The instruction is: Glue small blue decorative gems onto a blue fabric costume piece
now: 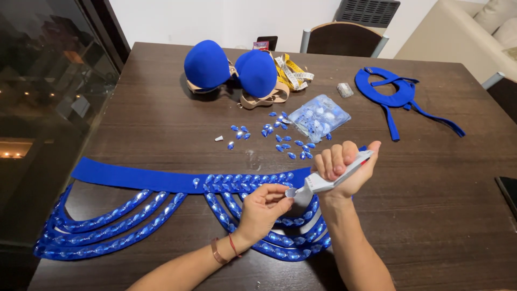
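While held: the glue tube (334, 177) is gripped by curled right hand (344, 170) fingers.
Nozzle: pinched by left hand (264, 207) fingertips.
Axis: slanted down-left, towards the blue belt (161, 180).

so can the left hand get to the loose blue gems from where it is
Probably yes: the left hand sits at the glue tube's tip, and only the flat blue belt lies before the loose gems.
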